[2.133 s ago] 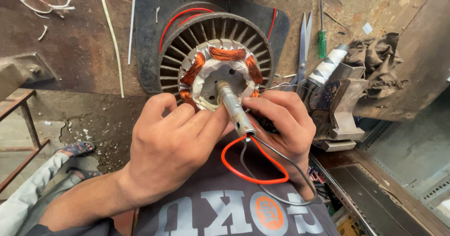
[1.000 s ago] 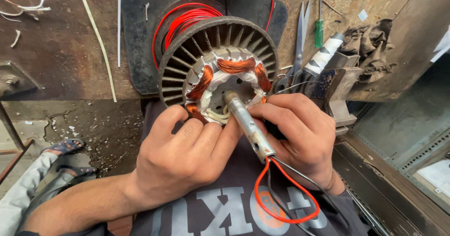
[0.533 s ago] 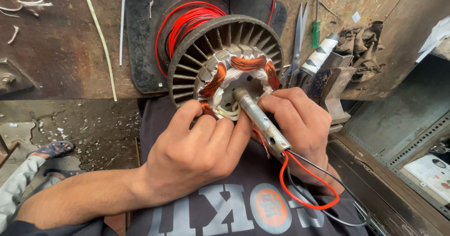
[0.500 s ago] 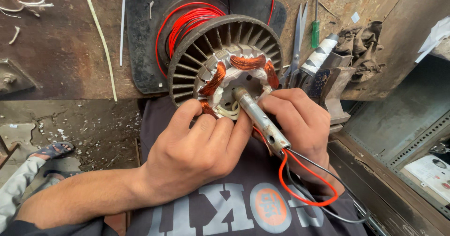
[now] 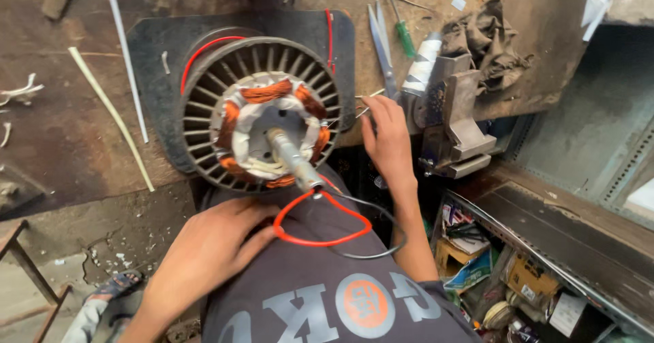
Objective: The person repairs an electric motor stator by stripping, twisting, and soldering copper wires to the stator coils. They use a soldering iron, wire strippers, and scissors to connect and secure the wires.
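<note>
A ribbed round metal motor stator (image 5: 262, 115) with copper windings rests against the person's lap. The left hand (image 5: 211, 247) lies flat and released below it. The right hand (image 5: 387, 135), fingers loose, reaches toward scissors (image 5: 383, 50) on the gritty bench.

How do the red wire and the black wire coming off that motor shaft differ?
The red wire is thicker and bright, and it curls into a closed-looking loop on the person's lap; the black wire is thinner and dark, and it sweeps in a wider arc outside that loop. The red wire lies nearer the left hand, the black wire nearer the right forearm. Both start at the tip of the shaft.
</note>
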